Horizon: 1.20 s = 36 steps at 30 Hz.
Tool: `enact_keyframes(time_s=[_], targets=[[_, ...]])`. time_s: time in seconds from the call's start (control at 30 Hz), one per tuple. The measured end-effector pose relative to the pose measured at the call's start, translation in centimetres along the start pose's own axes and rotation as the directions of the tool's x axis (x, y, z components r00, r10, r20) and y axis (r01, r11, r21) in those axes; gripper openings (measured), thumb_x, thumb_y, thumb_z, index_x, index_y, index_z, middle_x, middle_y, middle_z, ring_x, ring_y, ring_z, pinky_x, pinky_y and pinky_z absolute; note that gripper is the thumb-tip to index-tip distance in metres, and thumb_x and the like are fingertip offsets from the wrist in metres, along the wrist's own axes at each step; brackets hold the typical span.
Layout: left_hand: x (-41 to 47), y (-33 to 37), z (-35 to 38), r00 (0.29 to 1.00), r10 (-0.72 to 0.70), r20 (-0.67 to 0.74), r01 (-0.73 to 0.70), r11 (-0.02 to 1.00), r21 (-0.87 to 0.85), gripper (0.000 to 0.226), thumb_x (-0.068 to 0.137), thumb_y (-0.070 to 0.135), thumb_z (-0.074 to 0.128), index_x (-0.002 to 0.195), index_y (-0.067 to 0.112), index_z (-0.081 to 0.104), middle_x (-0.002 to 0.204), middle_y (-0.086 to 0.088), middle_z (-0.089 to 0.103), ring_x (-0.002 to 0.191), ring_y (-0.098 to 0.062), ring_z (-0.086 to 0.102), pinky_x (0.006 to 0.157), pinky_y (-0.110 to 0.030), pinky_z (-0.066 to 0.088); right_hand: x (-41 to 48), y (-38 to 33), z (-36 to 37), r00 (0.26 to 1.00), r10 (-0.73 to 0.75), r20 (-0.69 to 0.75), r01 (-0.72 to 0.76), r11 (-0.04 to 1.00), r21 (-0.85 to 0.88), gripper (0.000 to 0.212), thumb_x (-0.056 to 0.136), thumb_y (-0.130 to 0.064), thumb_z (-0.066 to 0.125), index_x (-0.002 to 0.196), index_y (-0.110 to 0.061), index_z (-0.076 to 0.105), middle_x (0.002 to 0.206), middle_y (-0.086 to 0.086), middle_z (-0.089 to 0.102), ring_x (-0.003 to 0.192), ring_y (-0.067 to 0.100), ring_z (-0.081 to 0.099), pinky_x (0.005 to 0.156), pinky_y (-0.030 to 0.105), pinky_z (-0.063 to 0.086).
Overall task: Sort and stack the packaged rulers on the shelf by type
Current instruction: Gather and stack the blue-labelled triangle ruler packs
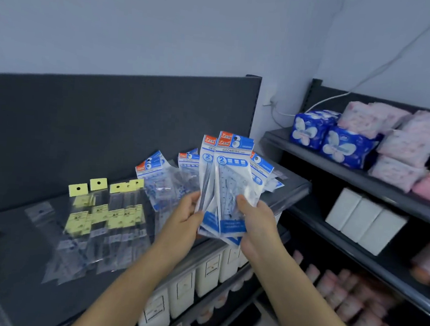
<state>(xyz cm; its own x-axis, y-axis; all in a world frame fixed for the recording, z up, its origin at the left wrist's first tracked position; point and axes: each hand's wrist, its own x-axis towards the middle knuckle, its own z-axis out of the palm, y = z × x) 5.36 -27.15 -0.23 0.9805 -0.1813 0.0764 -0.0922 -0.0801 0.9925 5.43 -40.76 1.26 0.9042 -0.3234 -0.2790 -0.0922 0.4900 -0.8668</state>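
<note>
Both hands hold one fanned bundle of blue-and-white plastic packs of geometric rulers in the air, just above the front edge of the dark grey shelf top. The left hand has its fingers curled round the bundle's left edge. The right hand pinches the right edge, thumb on the front face, so both grips are full and sit on the lower half of the packs. The bundle's long axis stands nearly upright, with the red-and-blue header cards at the top and the free ends splaying above the grips. To stack it, I judge that axis has to tip away from the person and down, toward the loose blue-and-white packs of the same type. These lie on the shelf just behind and to the left of the bundle, with their headers pointing toward the back panel. That heap is nearer the left hand, so the left side would lead the lay-down. The clear sleeves with yellow header cards, a different type, lie further left, spread flat and well apart from the bundle. Whether the rightmost blue pack belongs to the fan or rests on the shelf behind it is hard to tell.
</note>
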Motion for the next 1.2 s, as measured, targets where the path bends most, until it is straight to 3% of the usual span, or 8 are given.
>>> enact_keyframes(time_s=[0.17, 0.23, 0.37, 0.53, 0.63, 0.8, 1.1, 1.2], targets=[[2.1, 0.4, 2.4, 0.999, 0.004, 0.048, -0.010, 0.992, 0.122, 0.032, 0.100, 0.026, 0.042, 0.131, 0.028, 0.045, 0.123, 0.007, 0.058, 0.108, -0.009, 0.058, 0.092, -0.027, 0.048, 2.6, -1.6, -2.6, 1.000, -0.026, 0.012, 0.026, 0.999, -0.018, 0.021, 0.093, -0.015, 0.060, 0.111, -0.006, 0.059, 0.092, 0.010, 0.071, 0.063, 0.021, 0.071, 0.050, 0.032, 0.055], [3.6, 0.3, 3.7, 0.998, 0.020, 0.067, -0.034, 0.975, 0.218, 0.032, 0.099, 0.026, 0.044, 0.131, 0.021, 0.048, 0.126, 0.008, 0.057, 0.108, -0.007, 0.057, 0.086, -0.020, 0.046, 4.1, -2.5, -4.1, 0.998, -0.054, 0.007, 0.055, 0.998, -0.025, 0.019, 0.092, -0.014, 0.061, 0.109, -0.006, 0.060, 0.096, 0.012, 0.072, 0.074, 0.027, 0.072, 0.057, 0.036, 0.057], [7.5, -0.1, 7.8, 0.996, 0.055, 0.067, -0.077, 0.916, 0.394, 0.039, 0.098, 0.019, 0.048, 0.137, 0.016, 0.048, 0.133, 0.007, 0.053, 0.121, -0.010, 0.051, 0.104, -0.028, 0.039, 8.5, -5.4, -7.7, 0.990, -0.139, -0.012, 0.138, 0.989, -0.047, 0.014, 0.091, -0.011, 0.062, 0.105, -0.007, 0.061, 0.097, 0.013, 0.072, 0.082, 0.030, 0.071, 0.065, 0.043, 0.058], [12.7, -0.8, 14.6, 0.996, 0.081, -0.027, -0.058, 0.877, 0.477, 0.034, 0.097, 0.014, 0.048, 0.131, 0.019, 0.053, 0.127, 0.005, 0.056, 0.113, -0.009, 0.052, 0.098, -0.020, 0.037, 15.4, -10.0, -12.6, 0.978, -0.209, 0.000, 0.208, 0.973, -0.095, 0.006, 0.091, -0.008, 0.061, 0.095, -0.012, 0.059, 0.100, 0.013, 0.070, 0.088, 0.032, 0.069, 0.078, 0.050, 0.057], [15.1, -0.9, 18.0, 0.993, 0.115, -0.026, -0.077, 0.805, 0.589, 0.034, 0.097, 0.014, 0.047, 0.130, 0.021, 0.054, 0.129, 0.005, 0.052, 0.119, -0.011, 0.047, 0.104, -0.024, 0.034, 19.1, -12.6, -15.3, 0.977, -0.212, 0.010, 0.212, 0.972, -0.102, 0.009, 0.091, -0.006, 0.061, 0.090, -0.014, 0.057, 0.100, 0.013, 0.069, 0.085, 0.030, 0.068, 0.077, 0.048, 0.057], [18.4, -0.6, 21.3, 0.988, 0.153, 0.001, -0.101, 0.649, 0.754, 0.038, 0.099, 0.016, 0.044, 0.136, 0.020, 0.048, 0.138, 0.004, 0.045, 0.130, -0.014, 0.037, 0.106, -0.018, 0.023, 23.7, -16.0, -18.4, 0.978, -0.207, 0.041, 0.210, 0.973, -0.099, 0.012, 0.092, -0.005, 0.058, 0.092, -0.016, 0.056, 0.098, 0.010, 0.068, 0.083, 0.026, 0.069, 0.076, 0.046, 0.057], [24.7, -1.3, 23.6, 0.991, 0.100, 0.084, -0.118, 0.413, 0.903, 0.043, 0.099, 0.025, 0.043, 0.142, 0.026, 0.041, 0.150, 0.007, 0.035, 0.138, -0.017, 0.028, 0.113, -0.037, 0.026, 28.4, -16.9, -20.3, 0.986, -0.155, 0.053, 0.161, 0.977, -0.143, 0.013, 0.091, -0.008, 0.060, 0.104, -0.012, 0.057, 0.102, 0.010, 0.068, 0.090, 0.028, 0.069, 0.080, 0.047, 0.057], [26.9, -2.2, 24.2, 0.991, 0.065, 0.112, -0.129, 0.366, 0.922, 0.044, 0.100, 0.029, 0.041, 0.143, 0.026, 0.039, 0.152, 0.005, 0.032, 0.140, -0.018, 0.025, 0.114, -0.040, 0.024, 29.7, -16.9, -20.1, 0.988, -0.145, 0.060, 0.154, 0.973, -0.175, 0.010, 0.091, -0.008, 0.060, 0.094, -0.017, 0.057, 0.100, 0.010, 0.068, 0.087, 0.028, 0.068, 0.078, 0.046, 0.057]])
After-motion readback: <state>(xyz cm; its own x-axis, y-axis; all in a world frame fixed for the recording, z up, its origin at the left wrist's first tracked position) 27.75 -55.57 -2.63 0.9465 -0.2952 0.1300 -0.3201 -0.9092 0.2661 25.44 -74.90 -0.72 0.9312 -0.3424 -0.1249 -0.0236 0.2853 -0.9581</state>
